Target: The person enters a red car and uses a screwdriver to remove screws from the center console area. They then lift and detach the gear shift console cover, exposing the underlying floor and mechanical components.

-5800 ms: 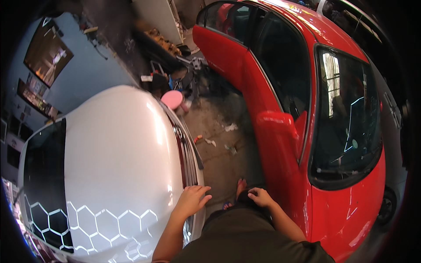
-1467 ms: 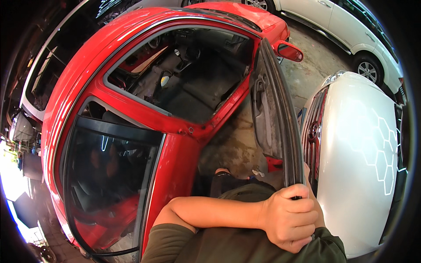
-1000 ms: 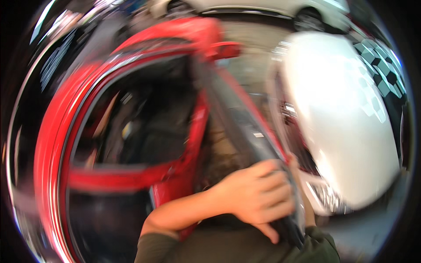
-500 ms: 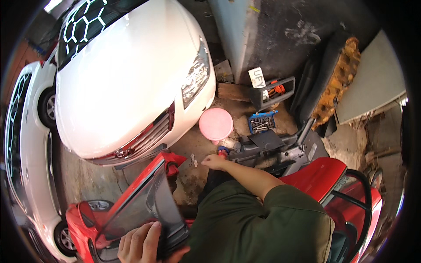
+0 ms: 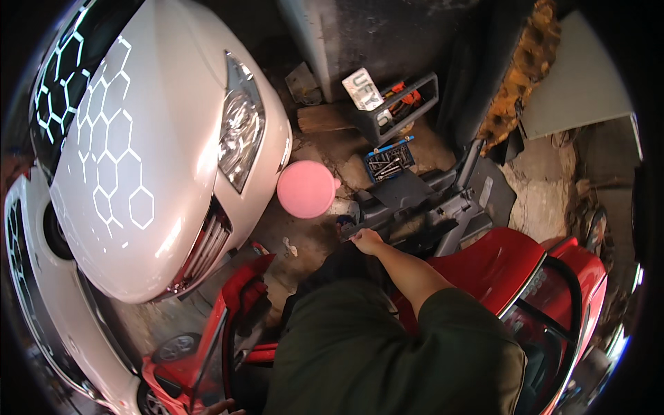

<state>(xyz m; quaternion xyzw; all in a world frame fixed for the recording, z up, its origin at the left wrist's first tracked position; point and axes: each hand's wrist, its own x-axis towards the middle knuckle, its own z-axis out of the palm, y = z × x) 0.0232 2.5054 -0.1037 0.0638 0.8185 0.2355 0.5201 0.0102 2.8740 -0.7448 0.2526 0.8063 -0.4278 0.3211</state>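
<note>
My right hand (image 5: 367,241) reaches forward, fingers closed at the near left end of a long dark plastic car trim panel (image 5: 408,207). The panel lies across the floor to the right, with brackets and openings along it. Of my left hand (image 5: 223,408), only some fingers show at the lower edge; they look stretched out, beside the open red car door (image 5: 232,304). Just beyond my right hand stands a pink round stool (image 5: 306,189). Behind the panel, an open blue case of sockets and wrenches (image 5: 389,160) rests on the floor.
A white car (image 5: 159,159) fills the left. Red bodywork (image 5: 484,266) lies at my right. Toward the back are a black open-framed carrier (image 5: 408,107) with orange items, a white plate (image 5: 362,88), a wooden block (image 5: 325,118) and a torn foam seat piece (image 5: 522,76).
My view has swung round, and the white car now sits further left. My right hand has come onto the panel's end. My left hand has dropped mostly out of the picture.
</note>
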